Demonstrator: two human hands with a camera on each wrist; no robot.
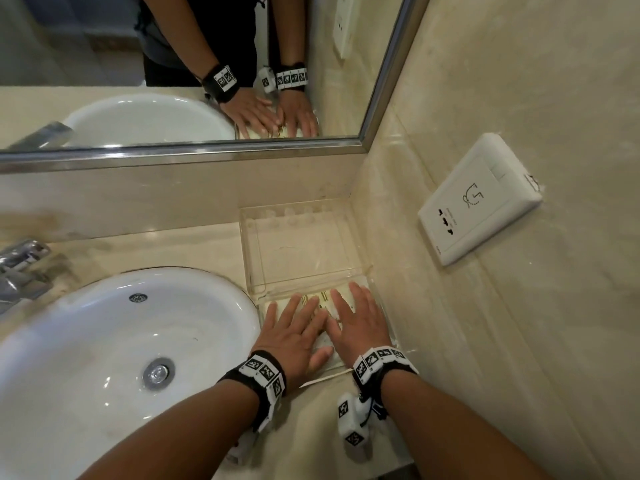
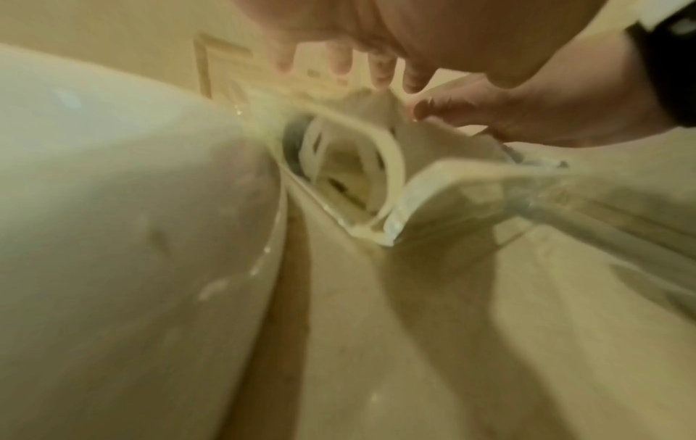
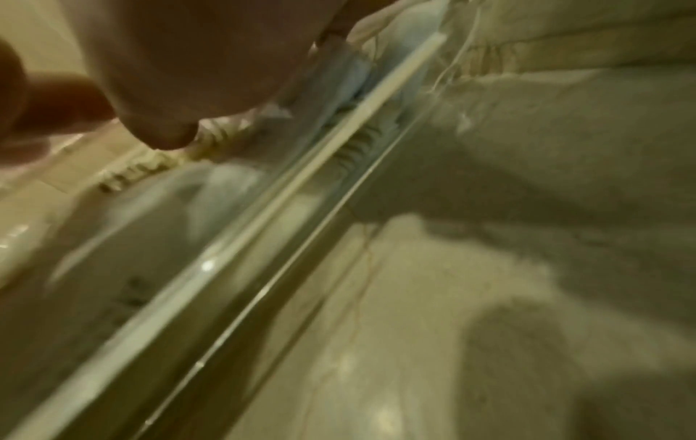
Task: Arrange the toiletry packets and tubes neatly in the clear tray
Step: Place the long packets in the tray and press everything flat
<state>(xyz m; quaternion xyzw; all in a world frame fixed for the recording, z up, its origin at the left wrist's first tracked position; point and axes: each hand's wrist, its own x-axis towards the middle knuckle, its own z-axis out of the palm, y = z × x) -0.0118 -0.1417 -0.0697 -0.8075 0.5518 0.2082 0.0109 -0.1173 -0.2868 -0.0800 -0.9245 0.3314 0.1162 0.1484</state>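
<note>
Right now both my hands lie flat, fingers straight and spread, on the pale cream toiletry packets with gold print (image 1: 320, 299) that sit in the near compartment of the clear acrylic tray (image 1: 249, 237). My left hand (image 1: 294, 336) covers the left part of the packets, thumb stretched toward the right; my right hand (image 1: 356, 320) covers the right part, its fingertips close to the divider wall that splits the tray. The two hands are just beside each other, thumbs nearly touching. Neither one grips anything; they only press down. The far compartment of the tray, tucked into the corner of the beige marble counter (image 1: 156, 247), holds nothing I can make out. The tray stands just right of the white oval sink (image 1: 104, 341), under the steel-framed mirror (image 1: 173, 150). A white wall socket plate (image 1: 481, 199) sits on the wall to the right
</note>
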